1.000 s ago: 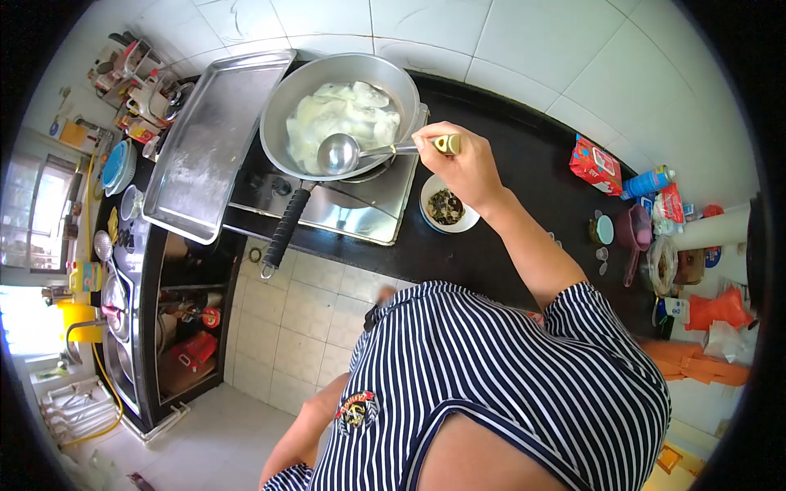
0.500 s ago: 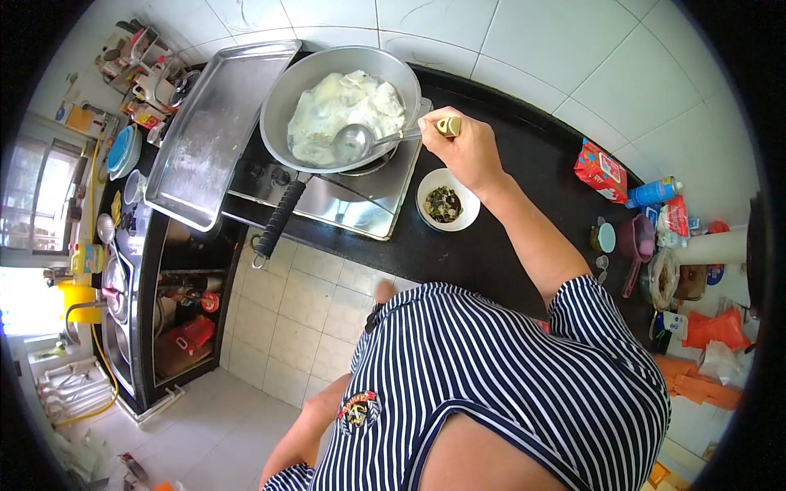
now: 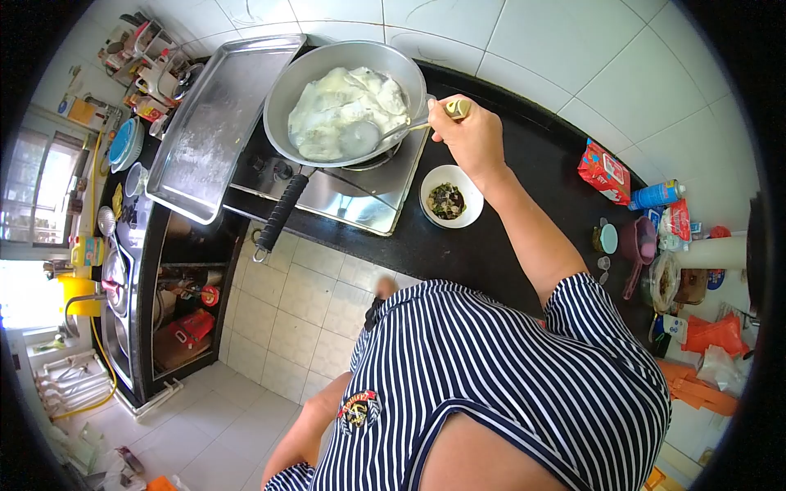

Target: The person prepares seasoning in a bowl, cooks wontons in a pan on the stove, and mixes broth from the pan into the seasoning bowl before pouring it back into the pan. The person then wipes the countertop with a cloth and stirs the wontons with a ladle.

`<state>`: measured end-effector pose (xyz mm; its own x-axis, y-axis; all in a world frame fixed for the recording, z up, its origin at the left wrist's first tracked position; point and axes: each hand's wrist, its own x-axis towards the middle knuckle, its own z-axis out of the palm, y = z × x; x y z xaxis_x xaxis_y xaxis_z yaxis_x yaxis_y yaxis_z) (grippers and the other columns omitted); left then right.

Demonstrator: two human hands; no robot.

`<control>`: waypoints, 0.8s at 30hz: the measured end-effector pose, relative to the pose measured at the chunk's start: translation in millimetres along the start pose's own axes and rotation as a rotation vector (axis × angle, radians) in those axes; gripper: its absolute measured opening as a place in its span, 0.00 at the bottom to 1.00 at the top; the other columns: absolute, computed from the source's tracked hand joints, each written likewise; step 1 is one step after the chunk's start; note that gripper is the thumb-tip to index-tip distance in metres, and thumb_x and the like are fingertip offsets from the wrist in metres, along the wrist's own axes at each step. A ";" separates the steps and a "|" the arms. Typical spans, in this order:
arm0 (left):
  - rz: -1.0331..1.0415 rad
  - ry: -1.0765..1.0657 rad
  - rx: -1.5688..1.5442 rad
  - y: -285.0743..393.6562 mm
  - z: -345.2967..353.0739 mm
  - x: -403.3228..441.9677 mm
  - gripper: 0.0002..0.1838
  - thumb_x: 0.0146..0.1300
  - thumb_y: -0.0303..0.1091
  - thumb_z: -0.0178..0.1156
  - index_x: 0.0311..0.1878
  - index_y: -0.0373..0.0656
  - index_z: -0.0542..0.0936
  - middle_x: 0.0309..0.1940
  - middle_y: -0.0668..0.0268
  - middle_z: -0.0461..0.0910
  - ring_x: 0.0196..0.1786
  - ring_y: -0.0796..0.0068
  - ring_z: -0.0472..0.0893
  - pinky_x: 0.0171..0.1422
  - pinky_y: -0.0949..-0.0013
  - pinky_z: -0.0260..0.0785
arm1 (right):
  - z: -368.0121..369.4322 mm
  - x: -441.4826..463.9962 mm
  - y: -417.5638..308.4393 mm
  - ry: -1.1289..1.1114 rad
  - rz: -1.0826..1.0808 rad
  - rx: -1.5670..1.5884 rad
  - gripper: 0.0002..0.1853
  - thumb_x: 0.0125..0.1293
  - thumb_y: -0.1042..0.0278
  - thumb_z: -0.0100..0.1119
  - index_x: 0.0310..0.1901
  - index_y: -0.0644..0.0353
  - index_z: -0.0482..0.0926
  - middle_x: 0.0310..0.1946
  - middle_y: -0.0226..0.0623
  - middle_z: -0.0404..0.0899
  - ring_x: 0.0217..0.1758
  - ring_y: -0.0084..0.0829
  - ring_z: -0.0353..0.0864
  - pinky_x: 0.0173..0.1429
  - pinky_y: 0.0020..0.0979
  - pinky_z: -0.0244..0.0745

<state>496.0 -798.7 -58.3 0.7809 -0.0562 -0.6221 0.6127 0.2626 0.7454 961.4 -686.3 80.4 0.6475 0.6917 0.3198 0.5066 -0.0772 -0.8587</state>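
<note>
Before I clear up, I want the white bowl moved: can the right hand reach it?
Probably yes: the white bowl sits close by the right hand, nothing visible between them, though that hand holds the ladle and may need to let go.

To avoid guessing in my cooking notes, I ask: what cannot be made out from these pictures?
Head view:
- left hand: hidden behind the navy-and-white striped shirt
- whether a flame burns: covered by the round grey metal pan
- number of pale food pieces: obscured by their overlap
- red rectangular packet's lettering: too small
</note>
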 end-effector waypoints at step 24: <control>-0.436 -0.069 0.729 117.5 -56.3 3.6 0.22 0.62 0.45 0.60 0.49 0.36 0.85 0.48 0.50 0.85 0.51 0.56 0.84 0.58 0.62 0.75 | -9.8 -8.7 19.6 0.081 0.114 0.268 0.15 0.71 0.58 0.61 0.39 0.65 0.84 0.23 0.31 0.84 0.28 0.18 0.83 0.34 0.23 0.76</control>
<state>563.9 -713.9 13.6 0.4481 -0.0734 -0.8910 0.7669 -0.4807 0.4253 971.3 -700.9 64.7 0.7403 0.6292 0.2368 0.2667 0.0484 -0.9626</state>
